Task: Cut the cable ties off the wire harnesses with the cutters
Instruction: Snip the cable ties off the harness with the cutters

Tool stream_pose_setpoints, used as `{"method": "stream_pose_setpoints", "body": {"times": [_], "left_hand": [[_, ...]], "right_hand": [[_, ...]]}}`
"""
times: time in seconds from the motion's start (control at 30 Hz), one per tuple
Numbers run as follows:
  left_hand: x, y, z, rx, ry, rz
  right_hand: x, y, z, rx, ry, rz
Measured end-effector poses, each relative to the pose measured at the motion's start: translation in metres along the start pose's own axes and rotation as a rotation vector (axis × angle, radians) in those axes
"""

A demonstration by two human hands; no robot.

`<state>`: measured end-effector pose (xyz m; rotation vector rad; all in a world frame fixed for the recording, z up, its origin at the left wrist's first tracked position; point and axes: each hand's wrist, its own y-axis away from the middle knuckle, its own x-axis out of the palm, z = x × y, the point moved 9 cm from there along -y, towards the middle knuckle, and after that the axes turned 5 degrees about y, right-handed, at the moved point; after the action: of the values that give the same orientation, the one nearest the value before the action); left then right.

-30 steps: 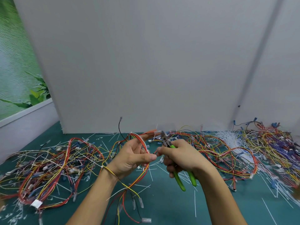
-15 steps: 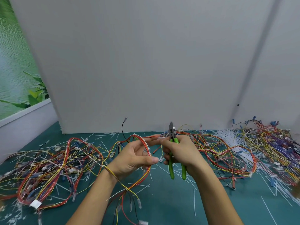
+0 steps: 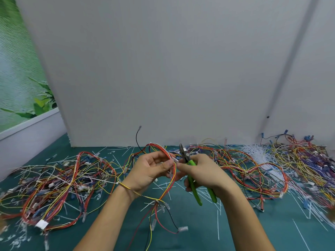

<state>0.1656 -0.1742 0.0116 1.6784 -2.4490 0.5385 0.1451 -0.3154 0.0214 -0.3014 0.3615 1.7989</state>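
Wire harness (image 3: 164, 149) pinched in left hand (image 3: 148, 171) fingertips; right hand (image 3: 205, 172) grips cutters (image 3: 196, 194) just beside

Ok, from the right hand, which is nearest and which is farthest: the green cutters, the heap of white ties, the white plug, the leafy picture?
1. Green cutters: in the grip of the right hand.
2. Heap of white ties: behind it, to the right.
3. White plug: front left, low down.
4. Leafy picture: farthest, up on the left.
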Motion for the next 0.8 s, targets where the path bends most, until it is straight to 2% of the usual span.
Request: {"method": "stream_pose_setpoints", "body": {"times": [0.13,0.33,0.67,0.8], "left_hand": [[-0.01,-0.003,-0.001,0.028,0.05,-0.067],[-0.015,-0.005,-0.005,0.087,0.016,-0.062],[-0.014,-0.005,-0.006,0.074,-0.007,-0.046],[-0.016,-0.005,-0.007,0.07,-0.071,-0.101]], "right_hand": [[0.007,0.002,0.005,-0.019,-0.064,0.017],[0.007,0.0,0.005,-0.029,-0.123,0.031],[0.009,-0.001,0.006,-0.042,-0.069,0.024],[0.006,-0.001,0.008,-0.07,-0.058,0.013]]}}
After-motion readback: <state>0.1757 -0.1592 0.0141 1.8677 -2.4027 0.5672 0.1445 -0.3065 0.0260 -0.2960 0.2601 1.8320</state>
